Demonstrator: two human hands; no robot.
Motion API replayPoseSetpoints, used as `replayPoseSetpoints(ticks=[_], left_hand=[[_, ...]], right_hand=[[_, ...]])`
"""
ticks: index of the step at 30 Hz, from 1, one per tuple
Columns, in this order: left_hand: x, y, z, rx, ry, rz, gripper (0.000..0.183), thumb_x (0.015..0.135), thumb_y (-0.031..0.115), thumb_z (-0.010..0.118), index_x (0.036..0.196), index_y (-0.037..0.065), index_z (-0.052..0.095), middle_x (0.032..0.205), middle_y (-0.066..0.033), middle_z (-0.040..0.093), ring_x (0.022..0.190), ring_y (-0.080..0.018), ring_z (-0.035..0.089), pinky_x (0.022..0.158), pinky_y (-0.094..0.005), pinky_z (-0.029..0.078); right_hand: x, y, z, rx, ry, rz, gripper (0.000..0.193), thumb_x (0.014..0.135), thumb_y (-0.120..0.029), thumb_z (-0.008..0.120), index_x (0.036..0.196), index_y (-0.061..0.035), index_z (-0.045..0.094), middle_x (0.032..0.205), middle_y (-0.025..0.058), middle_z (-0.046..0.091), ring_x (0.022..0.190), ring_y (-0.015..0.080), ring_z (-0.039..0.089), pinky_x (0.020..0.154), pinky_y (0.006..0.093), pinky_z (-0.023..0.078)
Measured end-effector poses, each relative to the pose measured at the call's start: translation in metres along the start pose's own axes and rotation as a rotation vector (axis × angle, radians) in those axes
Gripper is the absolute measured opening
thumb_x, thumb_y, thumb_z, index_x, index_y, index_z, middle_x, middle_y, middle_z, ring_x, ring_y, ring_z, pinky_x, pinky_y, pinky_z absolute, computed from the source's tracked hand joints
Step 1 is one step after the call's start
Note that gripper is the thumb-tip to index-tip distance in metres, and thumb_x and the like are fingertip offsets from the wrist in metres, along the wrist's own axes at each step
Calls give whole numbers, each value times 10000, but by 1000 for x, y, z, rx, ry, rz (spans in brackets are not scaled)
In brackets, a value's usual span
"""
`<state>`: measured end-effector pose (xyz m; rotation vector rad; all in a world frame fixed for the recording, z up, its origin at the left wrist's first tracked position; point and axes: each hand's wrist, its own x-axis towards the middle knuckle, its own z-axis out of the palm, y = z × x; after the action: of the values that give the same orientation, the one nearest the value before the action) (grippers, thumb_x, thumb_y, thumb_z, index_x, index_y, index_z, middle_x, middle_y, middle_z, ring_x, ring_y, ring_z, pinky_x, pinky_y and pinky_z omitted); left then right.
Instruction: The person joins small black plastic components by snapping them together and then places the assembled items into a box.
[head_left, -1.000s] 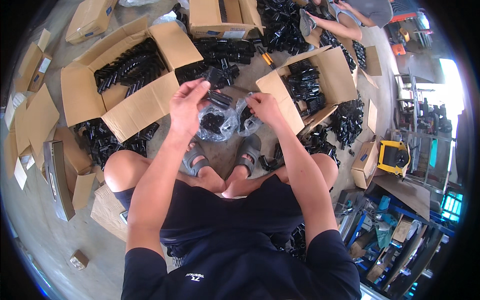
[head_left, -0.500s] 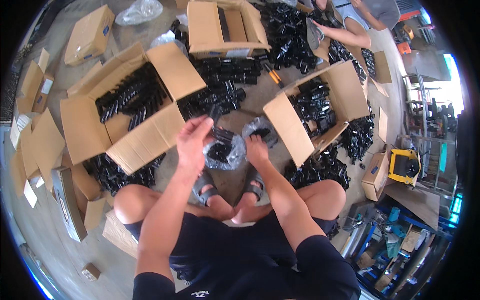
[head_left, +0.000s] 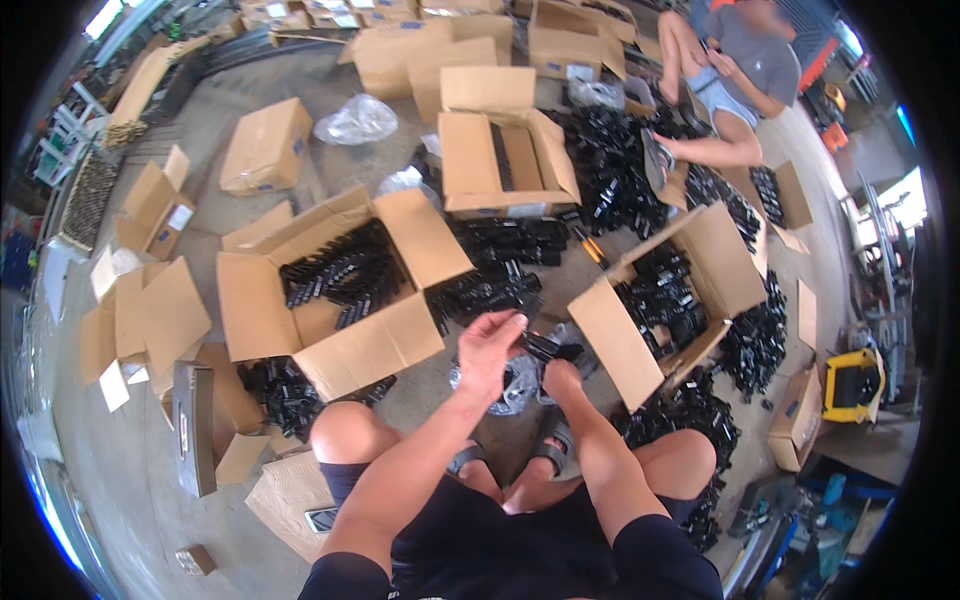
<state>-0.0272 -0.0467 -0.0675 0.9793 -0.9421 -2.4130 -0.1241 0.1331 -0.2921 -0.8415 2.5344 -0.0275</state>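
Just past the sandalled feet point(head_left: 551, 447), at twelve o'clock, the left hand point(head_left: 486, 357) pinches a black part point(head_left: 538, 346) between closed fingertips, apparently to steady it near a clear plastic bag point(head_left: 514, 389); the right hand point(head_left: 562, 380) sits close by, its grip hidden. Open cartons at eleven point(head_left: 370, 355) and one o'clock point(head_left: 617, 340) seem placed for easy reach. The part looks slim, dark and faintly glossy.

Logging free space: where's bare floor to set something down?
Bare floor: between small brown block and long dark box; between crumpled bag and left open carton. Crowded: around the left hand and right hand, by black parts and plastic.
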Motion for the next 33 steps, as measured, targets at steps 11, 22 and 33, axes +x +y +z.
replayPoseSetpoints(ticks=[11,22,33], left_hand=[[-46,-35,24,38,-30,-9,169,918,160,750,1047,61,702,944,-10,714,798,-105,672,706,-280,562],[-93,-21,60,-6,19,66,171,918,171,753,1028,73,667,914,-11,695,770,-119,664,698,-293,563],[-136,26,66,9,-41,138,179,933,148,733,1064,43,670,947,-40,707,791,-139,688,720,-295,578]], right_hand=[[-32,-4,16,-2,-48,-11,224,879,-135,606,1069,-27,654,1036,204,713,1004,363,703,910,437,556],[-35,-1,19,55,-16,-11,338,920,-182,571,1209,-10,605,1294,225,568,1234,387,561,1010,439,510],[-9,11,22,195,-63,86,287,917,-187,558,1061,-2,725,1121,217,717,1062,338,701,915,431,565]])
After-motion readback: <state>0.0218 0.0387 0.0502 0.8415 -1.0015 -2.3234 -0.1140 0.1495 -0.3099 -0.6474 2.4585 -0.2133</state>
